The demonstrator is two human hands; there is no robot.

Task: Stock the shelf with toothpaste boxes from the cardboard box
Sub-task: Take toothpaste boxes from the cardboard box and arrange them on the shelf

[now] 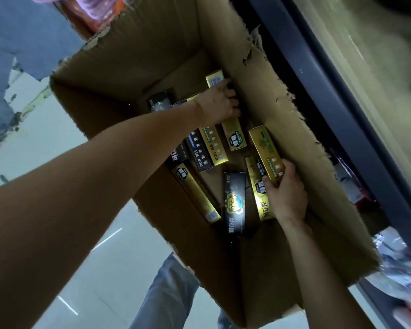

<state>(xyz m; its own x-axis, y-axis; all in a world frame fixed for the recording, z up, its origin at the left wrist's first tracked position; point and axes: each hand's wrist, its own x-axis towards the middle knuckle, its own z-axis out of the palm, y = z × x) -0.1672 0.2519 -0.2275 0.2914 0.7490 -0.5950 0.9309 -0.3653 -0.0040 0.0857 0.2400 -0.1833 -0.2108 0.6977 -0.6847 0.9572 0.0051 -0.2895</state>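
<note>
Nearest me, bottom centre of the frame: my jeans leg [169, 293] over pale floor [100, 269]. Both my forearms run up from the lower edge into the open cardboard box [301, 162], which fills the middle of the frame.

Step in hand, my read: the pick. I'm collecting toothpaste boxes from the carton, none shelved in this reach yet.

Right hand [286, 198], lower right of centre, arm coming up from the bottom right. Fingers and thumb curl round the near end of a gold toothpaste box [265, 148]; that box tilts up against the right wall of the carton. Held, not just touched.

Left hand [220, 103], further in, upper centre, arm stretched long from the lower left. Palm down on a second gold box [234, 136], fingers bent over its far edge. Looks like a grip, but the fingertips are hidden in shadow.

Loose stock on the carton floor between the hands: a dark toothpaste box [234, 200], another gold one [195, 193] to its left, a mixed pile [204, 148] beyond. More at the far end, too dim to count.

Far right of the frame: dark shelf edge [330, 103] running diagonally, blurred packets under it.

Next move calls for lifting both boxes clear of the torn carton rim, then swinging right to the shelf. Risk: left-hand box slipping if the grip is shallow.
</note>
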